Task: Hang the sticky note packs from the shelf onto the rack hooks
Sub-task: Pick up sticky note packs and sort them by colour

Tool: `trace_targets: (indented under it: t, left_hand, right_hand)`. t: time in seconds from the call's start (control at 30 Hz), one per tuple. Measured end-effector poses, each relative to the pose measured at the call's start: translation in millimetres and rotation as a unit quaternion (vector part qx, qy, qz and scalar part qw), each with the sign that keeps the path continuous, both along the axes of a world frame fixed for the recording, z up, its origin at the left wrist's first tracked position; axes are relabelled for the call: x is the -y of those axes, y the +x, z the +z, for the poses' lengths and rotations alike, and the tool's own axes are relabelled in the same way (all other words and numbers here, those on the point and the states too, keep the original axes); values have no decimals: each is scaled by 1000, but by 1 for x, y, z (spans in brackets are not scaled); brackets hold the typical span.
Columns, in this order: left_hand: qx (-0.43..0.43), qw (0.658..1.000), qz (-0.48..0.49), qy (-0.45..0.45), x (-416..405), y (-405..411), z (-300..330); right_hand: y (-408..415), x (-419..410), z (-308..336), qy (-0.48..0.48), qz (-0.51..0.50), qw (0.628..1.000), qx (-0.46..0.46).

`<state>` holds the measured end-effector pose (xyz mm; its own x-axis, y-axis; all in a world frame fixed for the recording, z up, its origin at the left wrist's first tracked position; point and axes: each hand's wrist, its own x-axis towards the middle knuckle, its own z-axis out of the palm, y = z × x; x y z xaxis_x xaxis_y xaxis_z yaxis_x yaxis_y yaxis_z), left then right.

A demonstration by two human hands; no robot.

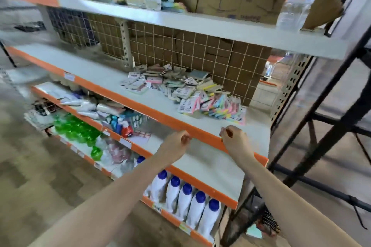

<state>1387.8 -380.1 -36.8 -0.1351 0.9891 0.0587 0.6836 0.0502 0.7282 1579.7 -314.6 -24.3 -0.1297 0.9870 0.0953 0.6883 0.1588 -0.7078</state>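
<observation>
Setting: shop shelving with grey boards and orange front edges is seen from above, with a wire grid panel (180,53) behind the middle shelf (96,78).
Sticky note packs (192,94): a loose heap is spread over the right half of the middle shelf, against the grid; pastel pads in pink, yellow, blue and green are seen under printed card headers.
Rack hooks: none can be made out on the grid in this blurred view.
Left hand (178,142): it is held at the shelf's orange front lip, short of the heap, fingers curled loosely; nothing is seen in them.
Right hand (234,138): it is held just beside the same lip, thumb and forefinger pinched together; whether something small is gripped cannot be told.
Handling, as judged: each pack is likely light, the paper block fairly stiff, the wrapper probably slick, so a heaped pack may slide when touched.
Where to hold: the card header at the top edge is likely best, pinched so that any hanging hole is left free.
Other goods: white bottles with blue caps (186,200) are ranged on the lowest shelf.
</observation>
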Motion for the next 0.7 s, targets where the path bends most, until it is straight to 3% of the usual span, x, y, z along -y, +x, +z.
trace_targets:
  t: [0.4,0.7]
  left_hand:
    - [-62,987,136,-53,-87,-157,1]
    - [-52,972,224,-40,-143,-230,16]
  right_hand:
    - [-169,-123,15,20,161,985,64]
    - [-245,-192,16,47,209,971,102]
